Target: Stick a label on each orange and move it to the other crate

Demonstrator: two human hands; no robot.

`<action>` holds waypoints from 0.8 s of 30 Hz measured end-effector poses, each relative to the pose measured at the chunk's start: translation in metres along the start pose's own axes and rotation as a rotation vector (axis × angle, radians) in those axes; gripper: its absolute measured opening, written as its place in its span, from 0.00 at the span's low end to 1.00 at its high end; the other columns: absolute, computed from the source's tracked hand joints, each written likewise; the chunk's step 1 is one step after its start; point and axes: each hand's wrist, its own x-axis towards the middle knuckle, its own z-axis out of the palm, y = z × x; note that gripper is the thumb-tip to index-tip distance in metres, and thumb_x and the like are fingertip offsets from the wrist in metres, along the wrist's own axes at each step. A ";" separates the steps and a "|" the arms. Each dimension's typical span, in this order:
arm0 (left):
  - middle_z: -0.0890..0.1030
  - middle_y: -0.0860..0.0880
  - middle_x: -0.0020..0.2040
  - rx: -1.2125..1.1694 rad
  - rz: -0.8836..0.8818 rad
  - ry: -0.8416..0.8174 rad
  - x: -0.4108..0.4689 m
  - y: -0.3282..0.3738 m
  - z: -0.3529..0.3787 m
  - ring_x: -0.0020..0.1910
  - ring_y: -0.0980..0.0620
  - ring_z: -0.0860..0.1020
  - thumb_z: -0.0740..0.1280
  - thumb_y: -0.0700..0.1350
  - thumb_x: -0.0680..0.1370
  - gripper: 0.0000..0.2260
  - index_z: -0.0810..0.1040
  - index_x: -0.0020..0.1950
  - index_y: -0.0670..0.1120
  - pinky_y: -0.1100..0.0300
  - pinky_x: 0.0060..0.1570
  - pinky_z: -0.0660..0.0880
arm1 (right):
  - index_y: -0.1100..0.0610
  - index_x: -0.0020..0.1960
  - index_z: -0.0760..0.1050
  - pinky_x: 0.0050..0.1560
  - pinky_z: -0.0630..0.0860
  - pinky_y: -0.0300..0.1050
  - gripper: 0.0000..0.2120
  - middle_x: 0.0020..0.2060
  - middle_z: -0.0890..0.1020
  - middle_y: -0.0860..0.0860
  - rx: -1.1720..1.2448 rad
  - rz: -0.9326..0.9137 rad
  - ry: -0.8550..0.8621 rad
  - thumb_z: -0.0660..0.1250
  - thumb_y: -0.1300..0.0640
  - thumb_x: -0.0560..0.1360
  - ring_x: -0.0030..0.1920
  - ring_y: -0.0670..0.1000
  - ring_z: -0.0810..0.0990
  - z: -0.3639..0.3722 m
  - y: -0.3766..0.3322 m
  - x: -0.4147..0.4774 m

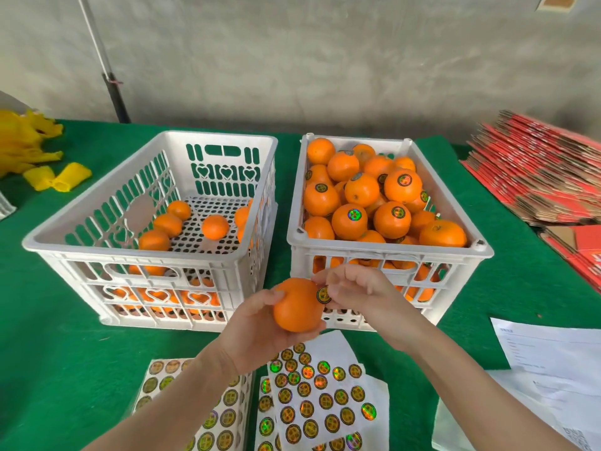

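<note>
Right now the orange sits cupped in my left hand, held up in front of the gap between the two crates, with the thumb over its upper left and the fingers wrapped underneath. My right hand is just beside it on the right, thumb and forefinger pinched on a round label that lies against the fruit's upper right shoulder; whether the label is fully pressed down I cannot tell. So the relation that matters is simple: the label comes at the orange from the right, and the fruit, being near round, offers no long axis to line up. Once it is stuck, the full crate lies ahead and to the right, and the left hand that carries the fruit must cross toward it, or pass it over. The right crate is heaped nearly to the rim with oranges, and several on top show round labels. The left crate holds far fewer, scattered over its perforated floor, and none I can see bears a label. I judge the job well along, with the left crate nearly emptied. Below my wrists, sheets of labels lie on the green table, close to the right hand for the next pick.
</note>
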 end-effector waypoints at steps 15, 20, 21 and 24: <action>0.81 0.34 0.49 -0.220 -0.024 0.184 0.011 -0.002 0.016 0.37 0.44 0.80 0.70 0.60 0.66 0.31 0.75 0.62 0.41 0.58 0.32 0.80 | 0.53 0.44 0.75 0.61 0.74 0.46 0.07 0.57 0.79 0.46 -0.003 0.027 0.033 0.62 0.61 0.79 0.56 0.44 0.78 0.002 -0.014 0.012; 0.80 0.37 0.57 -0.150 0.095 0.058 0.009 0.000 0.011 0.51 0.38 0.82 0.84 0.40 0.54 0.40 0.76 0.65 0.44 0.44 0.50 0.80 | 0.53 0.42 0.75 0.52 0.74 0.35 0.09 0.53 0.82 0.45 -0.006 -0.042 0.010 0.62 0.64 0.78 0.53 0.41 0.79 0.000 -0.014 0.008; 0.80 0.38 0.58 -0.129 0.119 0.047 0.009 0.001 0.009 0.52 0.38 0.82 0.82 0.35 0.51 0.41 0.78 0.64 0.46 0.43 0.54 0.78 | 0.53 0.42 0.75 0.49 0.74 0.32 0.09 0.52 0.83 0.45 0.008 -0.055 0.010 0.62 0.64 0.78 0.53 0.41 0.79 -0.002 -0.015 0.007; 0.76 0.40 0.62 -0.090 0.145 0.034 0.008 0.002 0.008 0.51 0.37 0.82 0.71 0.28 0.52 0.39 0.81 0.61 0.51 0.37 0.58 0.74 | 0.53 0.40 0.76 0.47 0.74 0.32 0.07 0.49 0.83 0.46 -0.001 -0.082 0.003 0.66 0.63 0.75 0.52 0.43 0.80 -0.006 -0.020 0.005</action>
